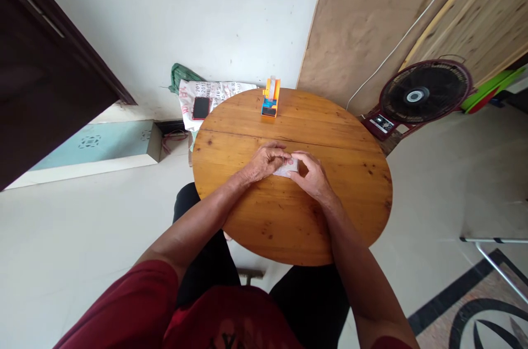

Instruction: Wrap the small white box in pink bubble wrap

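While both forearms reach in over a round wooden table (289,228), a person in a dark red short-sleeved top sits close to its near edge, and the two hands meet near its middle. Between them, on or just above the wood, is a small pale block (282,172), perhaps wrapped; the fingers cover much of it, so its full shape and any markings cannot be told. The right hand (312,175) is partly closed, thumb on the near side and fingertips on the far side, gripping the block's right end. The left hand (264,163) is curled over the left end with its fingertips gathered near the top; whether they pinch the block or only press on it cannot be made out.

As for progress, the handling appears to be midway: the block is in the fingers, not yet released, and no finished result shows. How much remains cannot be judged from this single view. An orange and blue tape dispenser (270,101) stands upright near the table's far edge, well apart from both hands and untouched. Beyond the table's far left edge, a dark phone (201,108) lies on a white printed sheet (223,88).
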`<move>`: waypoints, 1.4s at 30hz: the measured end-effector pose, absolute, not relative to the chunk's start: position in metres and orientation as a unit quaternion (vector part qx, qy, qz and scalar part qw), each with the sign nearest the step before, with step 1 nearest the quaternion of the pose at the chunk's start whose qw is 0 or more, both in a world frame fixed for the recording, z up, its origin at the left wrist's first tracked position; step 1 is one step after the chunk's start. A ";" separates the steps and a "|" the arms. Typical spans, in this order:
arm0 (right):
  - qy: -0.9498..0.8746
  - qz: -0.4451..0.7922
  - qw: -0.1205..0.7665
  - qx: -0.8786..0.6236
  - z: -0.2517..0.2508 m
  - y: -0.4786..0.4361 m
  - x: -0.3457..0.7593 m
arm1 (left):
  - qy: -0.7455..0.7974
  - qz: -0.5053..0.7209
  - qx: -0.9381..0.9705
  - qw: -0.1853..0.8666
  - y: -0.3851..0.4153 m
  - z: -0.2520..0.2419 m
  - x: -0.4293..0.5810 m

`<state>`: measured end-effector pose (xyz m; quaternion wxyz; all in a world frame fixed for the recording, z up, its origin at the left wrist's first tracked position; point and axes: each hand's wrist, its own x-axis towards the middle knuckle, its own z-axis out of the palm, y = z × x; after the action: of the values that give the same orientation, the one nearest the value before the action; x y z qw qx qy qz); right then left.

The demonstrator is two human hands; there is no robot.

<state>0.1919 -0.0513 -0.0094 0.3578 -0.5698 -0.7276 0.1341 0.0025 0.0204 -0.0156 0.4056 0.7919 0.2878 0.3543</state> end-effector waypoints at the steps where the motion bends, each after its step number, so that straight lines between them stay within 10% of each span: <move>1: -0.727 0.136 0.361 -0.568 -0.010 -0.051 0.192 | 0.289 0.354 0.792 0.406 0.020 -0.015 0.002; 16: -0.689 0.210 0.378 -0.582 -0.003 -0.054 0.207 | 0.318 0.300 0.715 0.546 0.025 -0.013 -0.004; 42: -0.684 0.245 0.338 -0.598 -0.004 -0.054 0.203 | 0.270 0.267 0.793 0.476 0.026 -0.027 -0.003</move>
<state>0.2025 -0.0543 -0.0036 0.3380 -0.5985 -0.6839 0.2446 -0.0029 0.0258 -0.0268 0.4758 0.7934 0.2703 0.2666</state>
